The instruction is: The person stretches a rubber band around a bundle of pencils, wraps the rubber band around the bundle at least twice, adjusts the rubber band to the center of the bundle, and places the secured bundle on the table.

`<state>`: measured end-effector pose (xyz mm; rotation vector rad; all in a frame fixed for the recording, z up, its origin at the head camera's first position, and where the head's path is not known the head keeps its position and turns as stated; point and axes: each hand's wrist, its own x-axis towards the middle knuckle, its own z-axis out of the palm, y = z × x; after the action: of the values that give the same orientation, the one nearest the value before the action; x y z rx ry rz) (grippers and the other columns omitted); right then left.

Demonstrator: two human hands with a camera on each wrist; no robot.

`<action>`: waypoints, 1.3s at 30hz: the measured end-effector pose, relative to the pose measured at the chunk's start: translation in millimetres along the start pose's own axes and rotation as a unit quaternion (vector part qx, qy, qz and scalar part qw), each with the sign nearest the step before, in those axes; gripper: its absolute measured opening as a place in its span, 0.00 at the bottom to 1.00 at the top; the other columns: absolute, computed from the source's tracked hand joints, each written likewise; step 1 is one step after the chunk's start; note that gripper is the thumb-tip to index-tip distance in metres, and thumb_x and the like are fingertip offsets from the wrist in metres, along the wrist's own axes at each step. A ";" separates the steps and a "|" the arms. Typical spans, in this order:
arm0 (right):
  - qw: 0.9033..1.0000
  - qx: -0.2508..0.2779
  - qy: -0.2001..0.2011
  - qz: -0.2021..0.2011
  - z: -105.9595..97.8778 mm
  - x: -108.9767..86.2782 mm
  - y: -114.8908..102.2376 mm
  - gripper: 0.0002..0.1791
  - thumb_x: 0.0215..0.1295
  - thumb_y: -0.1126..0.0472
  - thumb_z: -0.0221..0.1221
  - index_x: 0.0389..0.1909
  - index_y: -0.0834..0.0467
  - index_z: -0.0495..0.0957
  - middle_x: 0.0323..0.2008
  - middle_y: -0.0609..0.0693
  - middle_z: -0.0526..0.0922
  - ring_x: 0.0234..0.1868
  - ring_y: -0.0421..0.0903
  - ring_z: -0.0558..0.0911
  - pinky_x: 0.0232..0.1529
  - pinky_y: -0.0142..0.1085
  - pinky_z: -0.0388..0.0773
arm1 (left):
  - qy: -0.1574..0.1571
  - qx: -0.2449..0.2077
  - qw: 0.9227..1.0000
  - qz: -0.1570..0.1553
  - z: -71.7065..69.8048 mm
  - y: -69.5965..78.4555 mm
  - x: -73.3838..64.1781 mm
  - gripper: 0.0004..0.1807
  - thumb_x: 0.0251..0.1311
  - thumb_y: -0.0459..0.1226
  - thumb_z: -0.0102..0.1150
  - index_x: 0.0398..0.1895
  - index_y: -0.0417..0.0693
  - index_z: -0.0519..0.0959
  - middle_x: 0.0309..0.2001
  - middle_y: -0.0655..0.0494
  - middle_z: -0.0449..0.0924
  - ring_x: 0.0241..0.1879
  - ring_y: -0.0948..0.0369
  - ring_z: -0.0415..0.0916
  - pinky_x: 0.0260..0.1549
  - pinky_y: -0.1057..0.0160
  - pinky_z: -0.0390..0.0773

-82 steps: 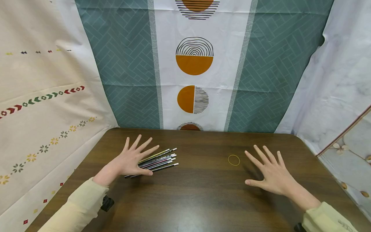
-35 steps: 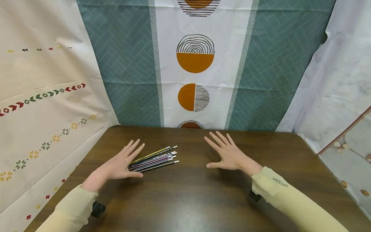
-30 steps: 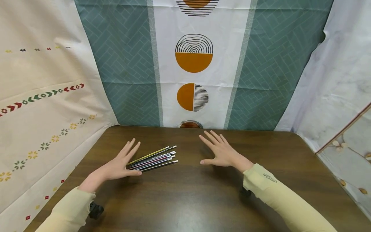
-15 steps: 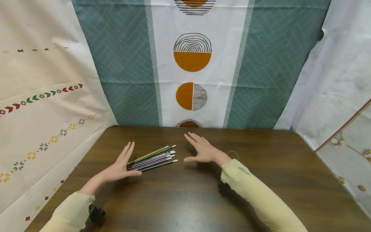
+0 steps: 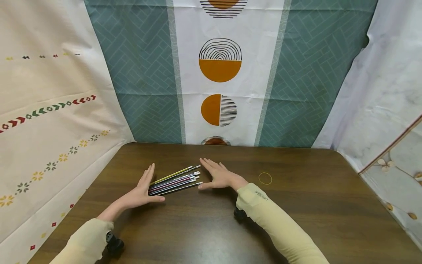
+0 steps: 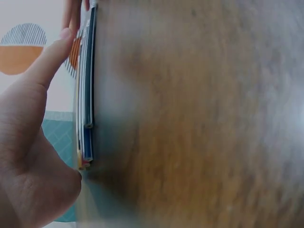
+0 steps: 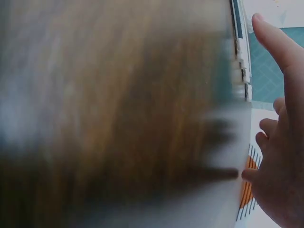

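Observation:
A loose bundle of several pencils [image 5: 176, 182], mostly dark with a yellow one along the far side, lies slantwise on the brown table. My left hand [image 5: 140, 190] is at the bundle's left ends, thumb and fingers spread straight and apart. At the eraser ends on the right, my right hand [image 5: 220, 177] faces it with straight fingers and the thumb held out. In the left wrist view, the stacked pencils [image 6: 87, 95] run beside the hand [image 6: 23, 128]. Their white-tipped ends [image 7: 243, 61] show near the right thumb in the right wrist view.
A thin yellow rubber band [image 5: 271, 179] lies on the table [image 5: 211, 227] to the right of the right hand. Patterned cloths hang behind the table [image 5: 145, 91] and along both sides. Each wrist carries a small black device [image 5: 114, 244] under its sleeve.
My right hand has travelled left from beside the rubber band to the pencils' eraser ends, uncovering the band again. The left hand first drew back left, then shifted slightly right against the bundle.

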<state>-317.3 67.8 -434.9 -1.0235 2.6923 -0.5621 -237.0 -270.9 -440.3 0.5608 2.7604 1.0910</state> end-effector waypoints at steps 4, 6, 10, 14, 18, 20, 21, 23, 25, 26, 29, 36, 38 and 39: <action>1.000 0.006 -0.010 0.009 4.6 2.0 -2.8 0.58 0.60 0.32 0.59 0.80 0.50 0.36 0.81 0.52 0.42 0.81 0.51 0.44 0.76 0.61 0.38 | 0.004 0.004 1.000 0.001 5.4 -1.6 1.1 0.72 0.50 0.49 0.75 0.78 0.51 0.22 0.78 0.34 0.21 0.75 0.32 0.18 0.63 0.23 0.34; 1.000 0.004 -0.011 0.012 5.4 2.4 -4.5 0.59 0.60 0.32 0.60 0.80 0.50 0.37 0.81 0.51 0.43 0.81 0.51 0.44 0.76 0.61 0.36 | 0.009 0.005 1.000 0.001 7.0 -2.4 1.9 0.73 0.49 0.49 0.75 0.78 0.50 0.22 0.78 0.34 0.21 0.75 0.32 0.18 0.64 0.24 0.34; 1.000 -0.003 -0.015 0.013 6.9 3.4 -7.1 0.59 0.60 0.32 0.60 0.80 0.50 0.37 0.81 0.49 0.43 0.81 0.51 0.43 0.75 0.63 0.34 | 0.013 0.009 1.000 0.006 9.0 -3.8 3.5 0.73 0.48 0.49 0.76 0.78 0.48 0.23 0.78 0.34 0.21 0.75 0.31 0.18 0.65 0.25 0.32; 1.000 -0.011 -0.017 0.016 8.5 4.5 -8.0 0.58 0.61 0.32 0.59 0.80 0.52 0.36 0.81 0.48 0.42 0.81 0.51 0.42 0.75 0.63 0.33 | 0.010 0.008 1.000 0.016 10.6 -3.4 6.2 0.73 0.48 0.48 0.76 0.78 0.48 0.23 0.78 0.34 0.22 0.74 0.31 0.17 0.65 0.26 0.29; 1.000 -0.008 -0.025 0.017 9.4 4.4 -10.5 0.58 0.63 0.33 0.57 0.80 0.54 0.35 0.81 0.49 0.40 0.82 0.51 0.41 0.74 0.64 0.32 | 0.009 0.006 1.000 0.018 12.1 -2.6 9.2 0.73 0.49 0.48 0.76 0.78 0.49 0.23 0.78 0.35 0.22 0.75 0.31 0.17 0.65 0.26 0.28; 0.999 -0.003 -0.031 0.017 9.7 3.6 -12.8 0.58 0.63 0.33 0.57 0.79 0.54 0.35 0.81 0.49 0.40 0.82 0.52 0.40 0.74 0.64 0.31 | 0.008 0.007 1.000 0.016 13.0 -2.1 10.2 0.73 0.49 0.49 0.76 0.78 0.49 0.23 0.78 0.35 0.22 0.75 0.31 0.17 0.66 0.26 0.28; 0.999 0.001 -0.032 0.017 9.7 3.1 -14.2 0.58 0.63 0.33 0.57 0.79 0.54 0.35 0.81 0.49 0.40 0.82 0.52 0.39 0.74 0.64 0.31 | 0.008 0.005 1.000 0.016 13.4 -1.9 10.7 0.73 0.49 0.48 0.76 0.78 0.49 0.23 0.78 0.35 0.22 0.75 0.31 0.17 0.65 0.26 0.28; 0.999 0.004 -0.035 0.018 10.0 2.2 -16.6 0.58 0.63 0.33 0.58 0.79 0.54 0.35 0.81 0.49 0.40 0.82 0.52 0.39 0.74 0.64 0.30 | 0.009 0.002 1.000 0.016 14.5 -0.9 11.5 0.73 0.49 0.48 0.76 0.78 0.49 0.23 0.78 0.35 0.22 0.75 0.31 0.17 0.65 0.25 0.28; 0.999 0.003 -0.038 0.017 10.8 2.1 -18.2 0.58 0.63 0.33 0.58 0.79 0.54 0.35 0.81 0.49 0.39 0.81 0.53 0.39 0.74 0.64 0.30 | 0.010 0.001 1.000 0.014 15.5 0.0 12.4 0.73 0.49 0.48 0.76 0.78 0.49 0.23 0.78 0.36 0.22 0.75 0.31 0.17 0.65 0.26 0.28; 0.999 0.004 -0.039 0.016 11.1 2.1 -19.2 0.58 0.63 0.33 0.58 0.79 0.55 0.35 0.81 0.50 0.39 0.81 0.53 0.39 0.74 0.64 0.30 | 0.011 0.000 1.000 0.014 16.0 0.4 13.0 0.73 0.49 0.47 0.76 0.78 0.49 0.24 0.78 0.36 0.22 0.75 0.31 0.17 0.65 0.26 0.28; 0.999 0.005 -0.047 0.015 12.2 2.6 -21.3 0.57 0.64 0.35 0.58 0.79 0.55 0.34 0.81 0.51 0.39 0.81 0.54 0.38 0.74 0.64 0.29 | 0.013 0.001 1.000 0.014 17.9 2.5 15.3 0.72 0.49 0.47 0.76 0.78 0.49 0.24 0.79 0.36 0.23 0.75 0.31 0.18 0.65 0.26 0.28; 0.998 0.009 -0.064 0.023 11.8 1.3 -25.5 0.56 0.66 0.36 0.56 0.79 0.54 0.32 0.81 0.50 0.37 0.81 0.53 0.37 0.75 0.63 0.29 | 0.016 0.011 1.000 0.014 23.1 4.9 21.7 0.73 0.48 0.49 0.76 0.79 0.49 0.25 0.79 0.35 0.26 0.75 0.31 0.22 0.65 0.24 0.29; 0.998 0.010 -0.064 0.026 11.7 0.5 -26.2 0.56 0.66 0.36 0.56 0.79 0.55 0.32 0.81 0.51 0.37 0.81 0.53 0.37 0.75 0.62 0.30 | 0.018 0.013 1.000 0.013 24.1 4.4 23.0 0.73 0.47 0.49 0.77 0.79 0.48 0.26 0.79 0.35 0.26 0.76 0.31 0.22 0.64 0.24 0.29; 0.997 0.011 -0.065 0.028 11.7 0.3 -26.4 0.56 0.66 0.36 0.56 0.79 0.55 0.31 0.81 0.51 0.37 0.81 0.53 0.37 0.75 0.62 0.30 | 0.018 0.013 1.000 0.012 24.3 4.2 23.5 0.73 0.47 0.49 0.77 0.79 0.47 0.26 0.79 0.36 0.26 0.76 0.31 0.22 0.65 0.24 0.29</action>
<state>-298.1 46.3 -434.4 -0.9426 2.5872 -0.4952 -251.6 -243.7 -454.7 0.5837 2.8099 1.0815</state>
